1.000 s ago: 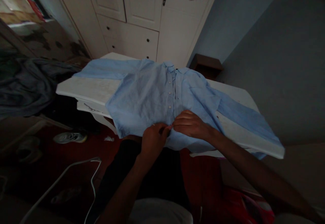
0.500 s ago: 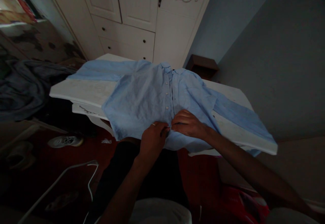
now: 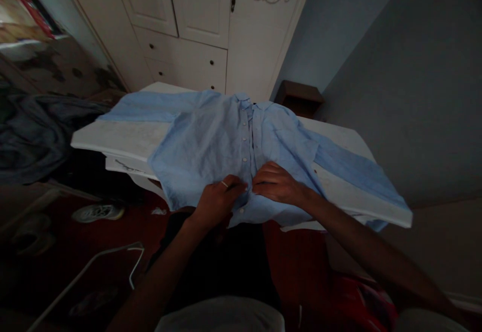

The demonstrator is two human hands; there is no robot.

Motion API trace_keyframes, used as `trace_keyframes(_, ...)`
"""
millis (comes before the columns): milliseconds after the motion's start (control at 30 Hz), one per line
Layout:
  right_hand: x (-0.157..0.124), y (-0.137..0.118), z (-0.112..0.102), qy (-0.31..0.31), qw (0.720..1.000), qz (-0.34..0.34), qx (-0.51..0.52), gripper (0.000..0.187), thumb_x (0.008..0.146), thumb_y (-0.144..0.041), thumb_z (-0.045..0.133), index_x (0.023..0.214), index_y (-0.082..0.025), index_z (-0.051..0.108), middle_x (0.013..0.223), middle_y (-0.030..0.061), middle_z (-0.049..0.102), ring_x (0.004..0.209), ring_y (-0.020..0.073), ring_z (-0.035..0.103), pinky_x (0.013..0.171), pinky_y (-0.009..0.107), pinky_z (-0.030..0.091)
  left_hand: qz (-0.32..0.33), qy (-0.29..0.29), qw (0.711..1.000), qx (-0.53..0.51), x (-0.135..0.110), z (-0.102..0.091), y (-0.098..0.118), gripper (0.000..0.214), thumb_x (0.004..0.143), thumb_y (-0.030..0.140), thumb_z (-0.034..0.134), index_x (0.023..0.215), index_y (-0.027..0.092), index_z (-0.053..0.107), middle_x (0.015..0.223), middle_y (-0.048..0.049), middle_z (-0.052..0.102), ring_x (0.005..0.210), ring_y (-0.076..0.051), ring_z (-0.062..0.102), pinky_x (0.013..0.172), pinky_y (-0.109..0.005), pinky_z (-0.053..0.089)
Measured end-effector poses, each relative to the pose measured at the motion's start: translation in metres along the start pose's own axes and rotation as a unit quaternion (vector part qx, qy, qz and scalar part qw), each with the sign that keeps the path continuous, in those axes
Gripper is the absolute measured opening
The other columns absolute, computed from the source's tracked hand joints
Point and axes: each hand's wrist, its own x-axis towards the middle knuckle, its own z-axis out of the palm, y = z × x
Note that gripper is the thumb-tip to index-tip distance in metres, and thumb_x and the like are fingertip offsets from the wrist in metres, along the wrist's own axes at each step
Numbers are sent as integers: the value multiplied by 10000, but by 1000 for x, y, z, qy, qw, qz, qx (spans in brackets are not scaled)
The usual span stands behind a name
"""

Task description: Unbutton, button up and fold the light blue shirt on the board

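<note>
A light blue button-up shirt [image 3: 203, 146] lies front side up across a white table [image 3: 124, 138], its collar at the far edge and its sleeves spread to both sides. Several buttons run down its front opening. My left hand [image 3: 220, 199], with a ring on one finger, pinches the placket edge by a button low on the shirt. Close beside it, my right hand [image 3: 276, 184] has its fingers closed on the opposite front edge. The fingertips partly hide the cloth between them. Below the hands the hem hangs over the table's near edge.
Behind the table stands a white wardrobe [image 3: 199, 15] with drawers. A small brown box-like stand [image 3: 299, 97] is by the wall. Dark clothes [image 3: 33, 131] are heaped at left. On the red floor lie a shoe [image 3: 98, 212] and a white hanger-like rod [image 3: 94, 259].
My left hand has shifted left and turned flatter, uncovering a button and the lower front edge near the hem. The right hand stays almost in place on the shirt.
</note>
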Motion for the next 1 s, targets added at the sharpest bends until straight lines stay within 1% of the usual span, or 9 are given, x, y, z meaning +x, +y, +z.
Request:
trace_keyframes(67,2,0,0,-3,1000,-1,-4,162,942,-180,533,823,-202,641,818,7,691,794,138,583,749,314,427,6,41,999,-19,-2,6,-2,261,936,156,446,1056,205,672,960,-51,676,712,-131,648,540,-205,470)
trace_keyframes(167,4,0,1,2,1000,-1,-13,159,939,-174,537,819,-194,639,811,13,686,780,137,575,742,312,425,-13,98,992,-76,-3,15,-1,260,922,124,459,1026,209,682,930,-40,670,747,-115,650,595,-192,493)
trace_keyframes(267,5,2,3,0,1000,0,-19,171,945,-180,530,810,-194,634,808,13,682,770,135,566,732,309,420,-32,131,984,-114,-3,20,2,250,916,115,471,999,211,687,913,-32,667,759,-102,648,623,-181,497)
trace_keyframes(500,8,3,4,-8,1000,4,-20,140,938,-180,542,831,-197,630,811,10,686,763,135,563,725,308,427,-41,133,984,-116,-2,19,6,266,892,83,476,1013,196,684,920,-40,684,765,-111,658,631,-187,507)
trace_keyframes(633,8,2,3,-7,1000,-1,-22,123,929,-158,544,854,-204,630,824,10,692,769,138,572,724,313,435,-41,111,986,-115,-2,17,6,340,857,36,468,1072,208,668,964,-40,686,801,-125,667,644,-200,520)
trace_keyframes(767,7,2,5,-1,1000,-9,-21,104,918,-145,559,862,-200,627,824,9,694,778,136,581,723,306,442,-48,94,988,-114,-2,14,7,371,839,28,477,1106,212,657,991,-41,684,806,-135,668,641,-215,528)
trace_keyframes(900,7,2,5,7,999,-14,-32,113,918,-157,563,835,-203,625,804,5,690,768,136,579,715,299,444,-55,100,988,-107,-2,16,9,371,828,19,473,1092,198,663,981,-51,685,807,-138,665,635,-215,526)
trace_keyframes(1000,8,2,4,2,999,-7,-45,119,924,-188,563,825,-204,626,800,9,688,765,140,576,721,302,444,-60,125,985,-107,-2,19,9,351,833,30,487,1077,202,670,963,-51,683,806,-134,658,646,-213,527)
